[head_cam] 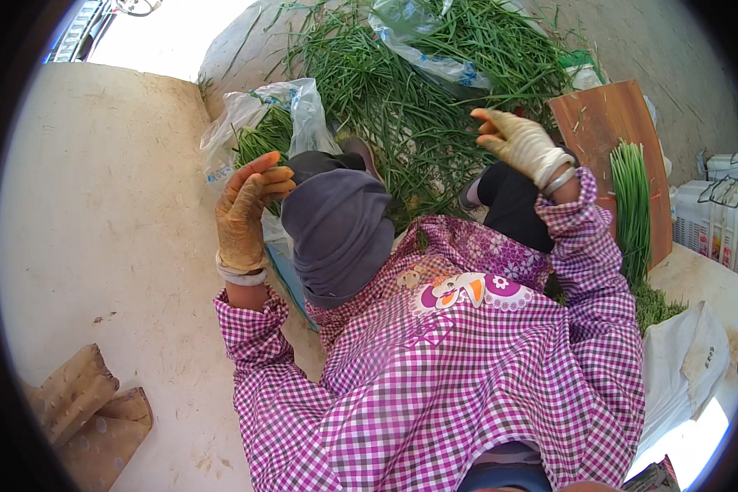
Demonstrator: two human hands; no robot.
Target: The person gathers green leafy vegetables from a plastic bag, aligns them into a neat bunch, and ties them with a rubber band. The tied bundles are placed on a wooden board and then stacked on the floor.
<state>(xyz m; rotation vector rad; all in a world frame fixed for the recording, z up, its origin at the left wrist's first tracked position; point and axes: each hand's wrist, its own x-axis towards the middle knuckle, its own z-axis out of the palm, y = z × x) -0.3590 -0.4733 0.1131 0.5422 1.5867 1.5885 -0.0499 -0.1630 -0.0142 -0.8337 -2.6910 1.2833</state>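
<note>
My left hand (246, 215), in a stained work glove with bare fingertips, is raised beside a dark grey cloth (338, 240) that covers my left knee. Its fingers are bent and apart, with nothing in them. Close behind it stands an open clear plastic bag (307, 117) with cut green stalks (264, 138) inside. My right hand (519, 141), gloved the same way, hovers over my right knee, loosely curled and holding nothing visible. Beyond both hands, a large loose heap of long green leaves, like garlic chives (369, 80), spreads over the ground between and past my feet.
At right, a brown wooden board (581, 129) carries a bundle of chives (630, 197) with a red tie. White plastic crates (716, 212) stand beyond it. A white sack (682, 357) lies near my right elbow. Folded tan cloth (92, 406) rests on the pale surface (117, 215) at left.
</note>
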